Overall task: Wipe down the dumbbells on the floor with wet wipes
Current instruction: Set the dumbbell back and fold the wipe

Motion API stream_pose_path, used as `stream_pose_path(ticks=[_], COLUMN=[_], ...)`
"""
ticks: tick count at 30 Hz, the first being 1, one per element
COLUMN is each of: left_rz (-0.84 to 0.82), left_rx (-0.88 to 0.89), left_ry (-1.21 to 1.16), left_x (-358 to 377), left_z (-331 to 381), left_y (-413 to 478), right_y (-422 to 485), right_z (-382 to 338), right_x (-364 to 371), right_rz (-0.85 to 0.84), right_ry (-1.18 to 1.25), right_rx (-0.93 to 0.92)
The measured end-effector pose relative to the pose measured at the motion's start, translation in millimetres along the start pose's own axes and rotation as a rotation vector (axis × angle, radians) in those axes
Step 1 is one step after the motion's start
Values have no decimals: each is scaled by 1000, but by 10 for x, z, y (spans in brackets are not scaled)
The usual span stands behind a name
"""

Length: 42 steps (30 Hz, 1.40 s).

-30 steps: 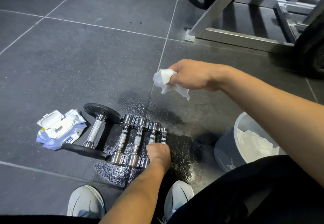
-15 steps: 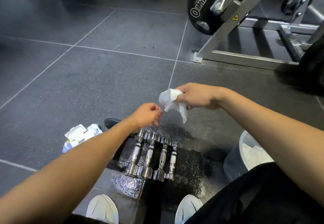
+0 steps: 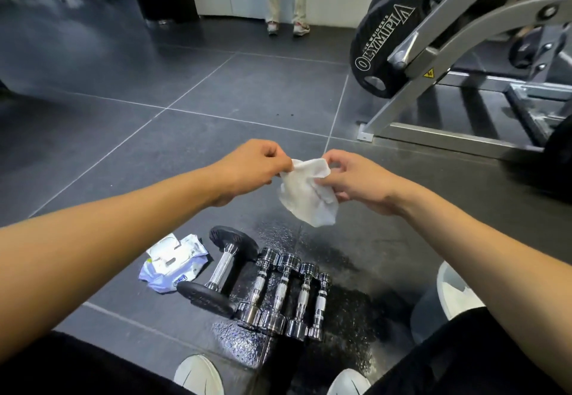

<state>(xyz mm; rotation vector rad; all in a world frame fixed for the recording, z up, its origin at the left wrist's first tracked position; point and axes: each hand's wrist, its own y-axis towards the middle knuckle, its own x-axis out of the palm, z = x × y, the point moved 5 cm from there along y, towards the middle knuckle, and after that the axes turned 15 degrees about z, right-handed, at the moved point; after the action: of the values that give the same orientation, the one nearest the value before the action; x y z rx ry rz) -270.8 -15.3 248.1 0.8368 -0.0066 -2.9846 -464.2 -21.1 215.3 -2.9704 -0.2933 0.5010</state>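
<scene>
Above the gym floor (image 3: 93,134), both hands (image 3: 250,168) (image 3: 356,178) pinch a wipe (image 3: 306,196).

light: bright overhead | glare: wet floor (image 3: 241,345) | blur: far background | edges: wide-angle bending

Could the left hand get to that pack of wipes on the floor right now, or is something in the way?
Probably yes, once it lets go: the left hand pinches the wipe together with the right hand. The pack of wipes lies left of the dumbbells, lid open, nothing over it.
</scene>
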Motion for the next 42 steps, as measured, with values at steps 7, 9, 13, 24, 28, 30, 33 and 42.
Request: stream_pose_path(ticks=[7, 9, 13, 24, 28, 30, 33, 42], left_rz=[37, 37, -24, 64, 105, 118, 129, 216], left_rx=[193, 291, 394, 408, 237, 184, 160, 156], left_ry=[49, 128, 174, 398, 309, 287, 254, 98], left_x=[-121, -120, -66, -142, -147, -166, -175, -147], left_z=[85, 92, 108, -55, -186, -225, -239, -165], left_y=[-130, -145, -129, 29, 82, 99, 93, 20], right_y=[-58, -74, -133, -53, -56, -55, -23, 9], right_z=[-104, -151, -212, -234, -251, -249, -211, -114], right_x=[80, 124, 261, 205, 238, 245, 252, 409], right_rz=[-21, -73, -154, 69, 76, 101, 159, 287], right_ry=[307, 375, 260, 195, 242, 258, 198, 499], right_rx=[161, 188, 92, -24, -16, -1, 10, 154])
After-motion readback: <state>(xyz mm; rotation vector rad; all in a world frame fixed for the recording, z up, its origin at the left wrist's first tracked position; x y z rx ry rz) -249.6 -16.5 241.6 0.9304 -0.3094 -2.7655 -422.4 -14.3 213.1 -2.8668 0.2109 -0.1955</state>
